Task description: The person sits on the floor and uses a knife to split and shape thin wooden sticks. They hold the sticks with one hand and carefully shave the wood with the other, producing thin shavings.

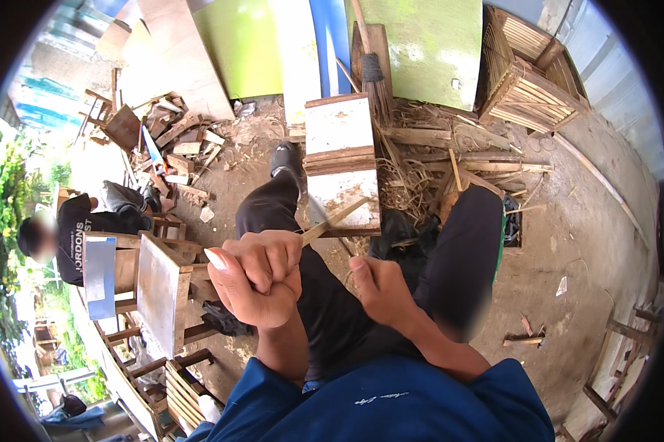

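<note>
A thin strip of split bamboo or wood [336,222] slants up and to the right out of my left hand [260,278], whose fingers are curled tightly round its near end. Beside it, my right hand [382,289] is closed, thumb on top. From its thumb side a thin dark blade, seemingly a knife [318,209], runs up and left, crossing behind the strip; its handle is hidden in the fist. Beyond both hands, between my spread legs, stands a low wooden bench [339,125] with a worn white top and a brown wooden crosspiece [339,160].
Wood scraps [181,147] are heaped at far left. Shavings and slats [428,158] lie right of the bench, near a broom [374,77]. A slatted wooden frame [531,74] stands far right. Another person [89,228] sits at left, behind wooden furniture [162,291].
</note>
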{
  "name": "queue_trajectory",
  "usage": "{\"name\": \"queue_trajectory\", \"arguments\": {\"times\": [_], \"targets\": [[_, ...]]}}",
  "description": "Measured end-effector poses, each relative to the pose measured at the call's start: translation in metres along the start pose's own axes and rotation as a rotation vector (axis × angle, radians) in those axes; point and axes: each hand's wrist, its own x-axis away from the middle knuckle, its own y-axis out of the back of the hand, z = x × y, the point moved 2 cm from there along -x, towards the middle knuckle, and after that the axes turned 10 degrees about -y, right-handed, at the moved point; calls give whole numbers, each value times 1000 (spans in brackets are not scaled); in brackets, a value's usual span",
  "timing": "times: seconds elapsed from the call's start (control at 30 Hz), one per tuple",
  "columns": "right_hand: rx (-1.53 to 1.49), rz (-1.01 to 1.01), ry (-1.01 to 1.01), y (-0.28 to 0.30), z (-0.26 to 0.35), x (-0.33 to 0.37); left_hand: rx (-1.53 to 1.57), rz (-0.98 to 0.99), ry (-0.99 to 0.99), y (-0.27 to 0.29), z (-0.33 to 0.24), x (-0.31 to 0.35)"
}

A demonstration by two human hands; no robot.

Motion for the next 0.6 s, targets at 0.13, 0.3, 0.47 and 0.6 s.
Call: {"name": "queue_trajectory", "arguments": {"times": [0.13, 0.3, 0.47, 0.6], "targets": [[-15, 104, 119, 1, 4, 11, 33, 1, 27, -6, 4, 0], [30, 66, 62, -2, 3, 8, 79, -79, -9, 6, 0, -7], [-29, 63, 83, -3, 8, 4, 33, -19, -35, 8, 5, -3], [26, 31, 59, 0, 8, 6, 57, -26, -45, 5, 6, -7]]}}
